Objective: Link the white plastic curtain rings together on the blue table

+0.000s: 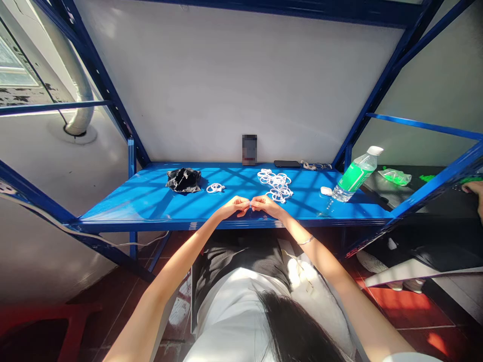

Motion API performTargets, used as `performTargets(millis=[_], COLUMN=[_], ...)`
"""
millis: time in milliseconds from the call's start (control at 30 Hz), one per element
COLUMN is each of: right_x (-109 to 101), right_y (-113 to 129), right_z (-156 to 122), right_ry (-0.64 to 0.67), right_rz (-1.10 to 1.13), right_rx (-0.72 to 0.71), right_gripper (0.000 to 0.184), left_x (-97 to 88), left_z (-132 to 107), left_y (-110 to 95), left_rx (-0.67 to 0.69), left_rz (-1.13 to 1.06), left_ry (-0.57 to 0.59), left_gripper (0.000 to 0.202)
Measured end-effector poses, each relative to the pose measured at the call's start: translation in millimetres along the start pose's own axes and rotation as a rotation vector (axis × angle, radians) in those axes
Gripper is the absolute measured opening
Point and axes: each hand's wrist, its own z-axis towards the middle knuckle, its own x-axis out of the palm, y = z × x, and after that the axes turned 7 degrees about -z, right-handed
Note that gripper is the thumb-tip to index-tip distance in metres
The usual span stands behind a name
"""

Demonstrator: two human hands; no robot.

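My left hand (237, 205) and my right hand (263, 204) meet fingertip to fingertip above the front edge of the blue table (151, 206). Both are closed in a pinch. A small whitish piece (250, 204) shows between the fingertips, too small to name. Past my right hand lies a heap of white loops (277, 183), like rings or coiled cord. A smaller cluster of white loops (215, 188) rests beyond my left hand. Further left sits a crumpled black plastic bag (184, 180), its mouth open.
A clear bottle with a green label (354, 175) leans at the right, beside a small white case (326, 191). A dark upright device (249, 150), a flat black phone (287, 164) and a cable (316, 165) line the back. Blue frame posts flank the table; another person's hand (474, 188) appears far right.
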Motion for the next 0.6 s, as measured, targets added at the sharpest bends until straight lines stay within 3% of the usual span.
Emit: performTargets(millis=[600], right_x=[-0.4], right_y=[-1.5], right_z=[0.5], right_ry=[-0.005], right_rz=[0.0], right_rx=[0.004], right_gripper=[0.037], left_x=[-0.6], left_z=[1.5], left_y=[2.9], left_rx=[0.014], left_rz=[-0.013], left_ry=[0.001], left_gripper=[0.049])
